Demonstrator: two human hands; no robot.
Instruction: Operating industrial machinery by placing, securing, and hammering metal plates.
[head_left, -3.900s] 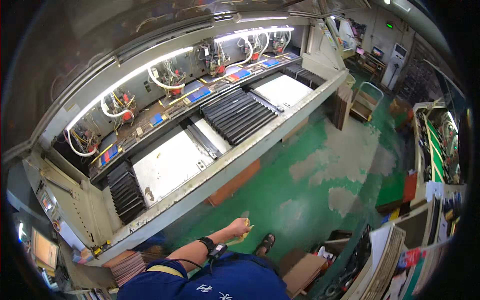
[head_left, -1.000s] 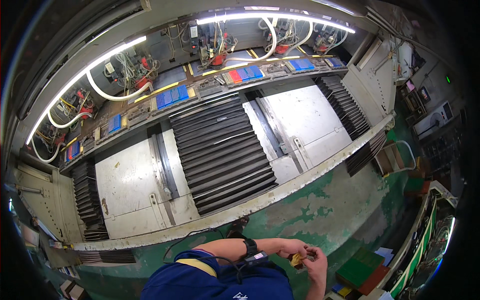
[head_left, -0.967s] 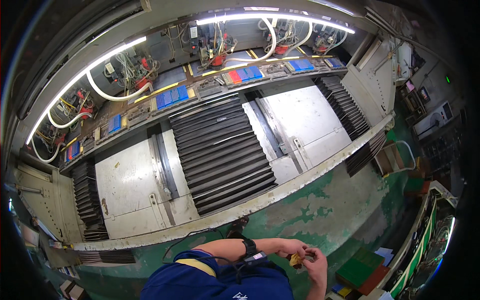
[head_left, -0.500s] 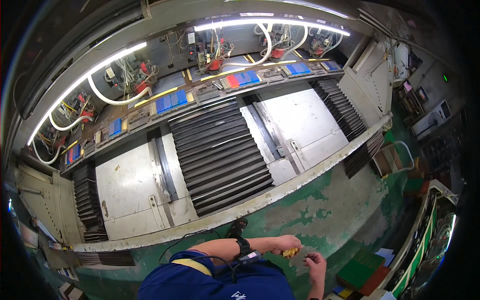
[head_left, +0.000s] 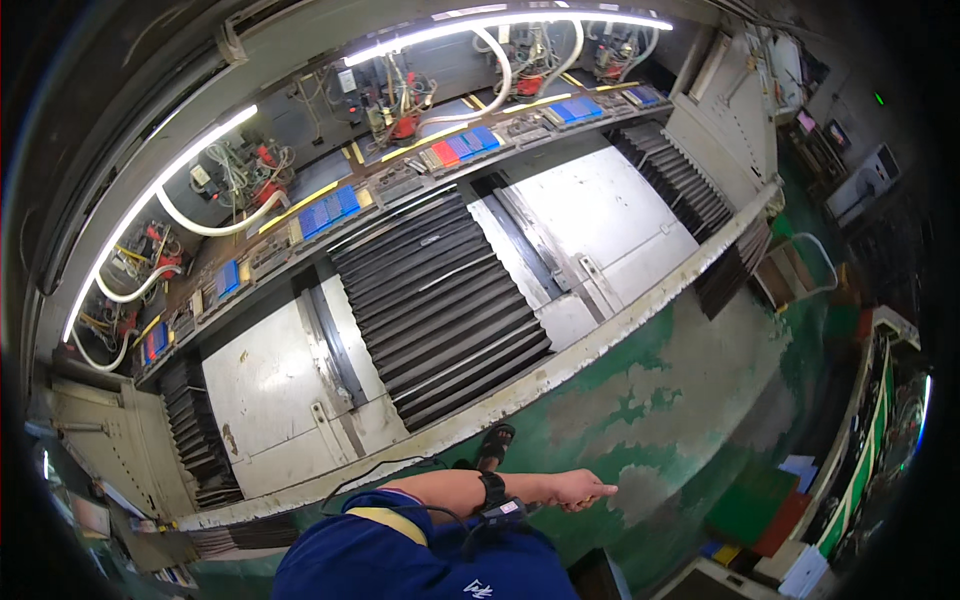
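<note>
My left hand (head_left: 577, 490) is held out over the floor, with the forearm crossing in front of my body. Its fingers are curled in, and one digit points to the right. Whatever lies inside the fingers is mostly hidden; only a small brownish-yellow bit shows under them. A black strap (head_left: 492, 490) circles the wrist, and a small dark device (head_left: 504, 512) with a cable sits beside it. My right hand is out of the picture.
A long machine with black ribbed bellows (head_left: 440, 310) and metal covers (head_left: 595, 215) stands ahead. Blue blocks (head_left: 328, 211) line its rail under lamps. Its pale front edge (head_left: 460, 430) borders the green floor (head_left: 610, 400). Green and reddish-brown boards (head_left: 750, 505) are at right.
My right hand has left the view. The yellow thing seen in my left hand is now mostly hidden. The view has turned and shifted slightly, and a foot shows more.
</note>
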